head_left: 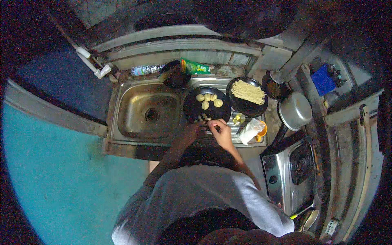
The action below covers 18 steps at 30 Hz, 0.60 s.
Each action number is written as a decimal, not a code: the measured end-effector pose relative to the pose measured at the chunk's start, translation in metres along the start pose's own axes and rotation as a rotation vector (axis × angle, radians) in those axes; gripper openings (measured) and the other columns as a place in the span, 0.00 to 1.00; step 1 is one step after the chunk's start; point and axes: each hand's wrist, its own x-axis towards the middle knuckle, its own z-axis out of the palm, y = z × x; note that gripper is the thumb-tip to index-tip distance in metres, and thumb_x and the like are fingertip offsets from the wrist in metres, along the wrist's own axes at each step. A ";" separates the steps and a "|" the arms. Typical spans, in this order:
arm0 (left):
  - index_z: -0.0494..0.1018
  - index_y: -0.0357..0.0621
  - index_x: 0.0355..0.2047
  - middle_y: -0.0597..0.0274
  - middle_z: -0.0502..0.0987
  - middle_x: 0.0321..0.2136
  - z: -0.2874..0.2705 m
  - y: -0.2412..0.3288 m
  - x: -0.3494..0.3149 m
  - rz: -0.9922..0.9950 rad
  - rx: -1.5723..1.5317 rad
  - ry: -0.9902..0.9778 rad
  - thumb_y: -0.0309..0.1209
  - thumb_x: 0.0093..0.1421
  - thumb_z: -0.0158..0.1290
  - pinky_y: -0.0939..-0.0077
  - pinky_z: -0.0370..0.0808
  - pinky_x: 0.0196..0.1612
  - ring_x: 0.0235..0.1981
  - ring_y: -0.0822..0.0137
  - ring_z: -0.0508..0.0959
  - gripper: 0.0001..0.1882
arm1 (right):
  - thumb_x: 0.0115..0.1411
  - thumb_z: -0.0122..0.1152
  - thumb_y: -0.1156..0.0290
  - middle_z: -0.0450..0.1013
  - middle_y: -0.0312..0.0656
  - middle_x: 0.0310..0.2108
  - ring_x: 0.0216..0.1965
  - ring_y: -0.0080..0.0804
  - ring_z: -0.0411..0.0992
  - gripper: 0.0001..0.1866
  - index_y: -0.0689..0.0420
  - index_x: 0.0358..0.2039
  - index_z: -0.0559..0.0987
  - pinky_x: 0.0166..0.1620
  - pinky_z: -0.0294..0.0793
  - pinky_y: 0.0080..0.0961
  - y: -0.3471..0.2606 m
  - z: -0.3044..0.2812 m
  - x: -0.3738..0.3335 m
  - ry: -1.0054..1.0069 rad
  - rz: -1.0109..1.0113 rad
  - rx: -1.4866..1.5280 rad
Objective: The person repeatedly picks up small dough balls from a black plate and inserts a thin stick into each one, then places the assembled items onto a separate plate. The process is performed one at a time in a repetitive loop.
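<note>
My right hand (221, 132) is closed in a pinch at the near rim of a round black pan (192, 110). Against its fingertips, in shadow, my left hand (197, 128) has its fingers drawn together. Small pale bits (205, 118) show at the fingertips; what the fingers hold is too dark and small to make out. Several pale, rounded lumps like dough balls (207, 98) lie in the far half of the pan. Just right of my right hand stand a small clear bowl with yellowish contents (239, 119) and a plastic bag of white powder (249, 131).
A second black pan (237, 107) holds a heap of pale thin strips (248, 92). An orange cup (263, 129) sits behind the bag. A steel sink (122, 118) lies left, a metal pot (295, 111) and a stove (286, 175) right. A green packet (196, 67) rests at the back.
</note>
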 end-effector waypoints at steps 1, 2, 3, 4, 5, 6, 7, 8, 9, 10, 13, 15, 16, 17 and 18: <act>0.75 0.44 0.36 0.59 0.77 0.32 -0.002 -0.001 0.001 0.009 0.222 0.106 0.41 0.58 0.51 0.68 0.72 0.38 0.32 0.65 0.76 0.14 | 0.53 0.61 0.77 0.74 0.43 0.29 0.30 0.31 0.73 0.07 0.60 0.35 0.80 0.34 0.71 0.23 -0.006 -0.003 0.003 0.014 -0.010 -0.004; 0.75 0.44 0.37 0.59 0.78 0.33 -0.005 0.000 0.004 0.002 0.413 0.147 0.43 0.59 0.51 0.68 0.72 0.38 0.32 0.65 0.76 0.15 | 0.53 0.60 0.77 0.74 0.43 0.29 0.30 0.31 0.73 0.08 0.60 0.35 0.80 0.34 0.71 0.23 -0.009 -0.005 0.005 0.027 -0.020 -0.009; 0.75 0.45 0.38 0.59 0.78 0.34 -0.005 0.006 0.003 -0.006 0.605 0.188 0.44 0.59 0.51 0.68 0.71 0.39 0.32 0.65 0.76 0.17 | 0.54 0.59 0.77 0.73 0.43 0.28 0.31 0.30 0.73 0.08 0.60 0.35 0.80 0.35 0.70 0.23 -0.010 -0.007 0.008 0.029 -0.005 -0.037; 0.76 0.45 0.39 0.59 0.78 0.34 -0.007 0.010 0.002 -0.013 0.797 0.230 0.46 0.59 0.51 0.68 0.71 0.39 0.33 0.65 0.76 0.19 | 0.54 0.59 0.78 0.73 0.43 0.28 0.31 0.31 0.73 0.08 0.60 0.36 0.80 0.36 0.70 0.22 -0.008 -0.008 0.007 0.023 -0.008 -0.041; 0.75 0.46 0.41 0.58 0.78 0.36 -0.010 0.011 -0.005 0.047 0.826 0.197 0.48 0.59 0.50 0.67 0.71 0.41 0.34 0.63 0.76 0.20 | 0.54 0.58 0.78 0.72 0.43 0.28 0.31 0.31 0.72 0.08 0.60 0.36 0.80 0.36 0.70 0.22 -0.006 -0.008 0.005 0.017 -0.012 -0.045; 0.75 0.47 0.42 0.58 0.78 0.37 -0.012 0.014 -0.014 0.115 0.858 0.159 0.49 0.59 0.50 0.66 0.71 0.42 0.36 0.62 0.77 0.21 | 0.54 0.58 0.78 0.72 0.43 0.28 0.31 0.31 0.72 0.09 0.60 0.36 0.80 0.36 0.70 0.22 -0.006 -0.010 0.006 0.018 -0.020 -0.052; 0.75 0.48 0.43 0.57 0.78 0.38 -0.009 0.018 -0.021 0.161 0.886 0.142 0.50 0.59 0.49 0.65 0.71 0.43 0.37 0.61 0.77 0.22 | 0.52 0.58 0.80 0.72 0.42 0.28 0.32 0.30 0.72 0.10 0.60 0.36 0.80 0.37 0.70 0.22 -0.007 -0.008 0.005 0.013 -0.020 -0.030; 0.75 0.48 0.44 0.57 0.78 0.40 -0.005 0.024 -0.025 0.212 0.916 0.125 0.51 0.59 0.49 0.64 0.70 0.44 0.39 0.60 0.77 0.22 | 0.51 0.59 0.82 0.72 0.41 0.29 0.32 0.30 0.72 0.10 0.60 0.35 0.80 0.38 0.70 0.22 -0.003 -0.007 0.005 0.014 -0.040 0.004; 0.74 0.48 0.45 0.56 0.77 0.41 0.001 0.028 -0.030 0.243 0.938 0.127 0.51 0.59 0.49 0.63 0.70 0.46 0.41 0.59 0.77 0.23 | 0.50 0.59 0.82 0.72 0.41 0.29 0.32 0.30 0.72 0.10 0.60 0.34 0.80 0.38 0.70 0.22 -0.003 -0.007 0.006 -0.009 -0.036 0.006; 0.74 0.48 0.46 0.56 0.77 0.42 0.008 0.031 -0.035 0.271 0.962 0.126 0.51 0.59 0.49 0.62 0.70 0.47 0.43 0.58 0.76 0.24 | 0.50 0.59 0.82 0.72 0.41 0.29 0.33 0.30 0.72 0.09 0.60 0.33 0.79 0.38 0.70 0.22 -0.003 -0.007 0.005 -0.030 -0.027 0.008; 0.73 0.47 0.48 0.55 0.76 0.43 0.030 0.040 -0.040 0.454 0.982 0.171 0.49 0.60 0.48 0.61 0.68 0.49 0.45 0.57 0.75 0.23 | 0.50 0.61 0.80 0.72 0.40 0.29 0.33 0.30 0.71 0.07 0.61 0.32 0.79 0.38 0.70 0.21 -0.005 -0.005 0.005 -0.026 -0.073 -0.006; 0.72 0.45 0.48 0.55 0.76 0.43 0.028 0.041 -0.038 0.593 1.055 0.001 0.47 0.61 0.48 0.62 0.68 0.50 0.45 0.58 0.75 0.22 | 0.51 0.61 0.78 0.72 0.40 0.29 0.33 0.29 0.71 0.05 0.62 0.31 0.78 0.38 0.70 0.21 -0.006 -0.004 0.005 -0.012 -0.069 0.020; 0.72 0.44 0.48 0.55 0.76 0.43 0.030 0.044 -0.039 0.659 1.091 -0.086 0.47 0.62 0.48 0.63 0.68 0.51 0.45 0.58 0.75 0.22 | 0.52 0.61 0.78 0.72 0.40 0.29 0.33 0.29 0.71 0.04 0.62 0.30 0.78 0.38 0.70 0.21 -0.006 -0.004 0.004 -0.001 -0.048 0.050; 0.72 0.43 0.48 0.55 0.76 0.43 0.030 0.049 -0.040 0.542 1.047 -0.127 0.46 0.62 0.48 0.64 0.68 0.51 0.45 0.59 0.76 0.22 | 0.53 0.60 0.77 0.73 0.39 0.28 0.33 0.28 0.71 0.04 0.63 0.30 0.78 0.37 0.70 0.21 -0.006 -0.005 0.008 0.003 -0.022 0.057; 0.72 0.42 0.47 0.56 0.77 0.43 0.055 0.079 -0.070 0.412 1.002 -0.174 0.45 0.62 0.48 0.65 0.68 0.51 0.45 0.60 0.76 0.21 | 0.54 0.60 0.77 0.73 0.39 0.27 0.32 0.27 0.71 0.03 0.63 0.30 0.78 0.37 0.70 0.21 -0.005 -0.007 0.008 0.010 0.019 0.066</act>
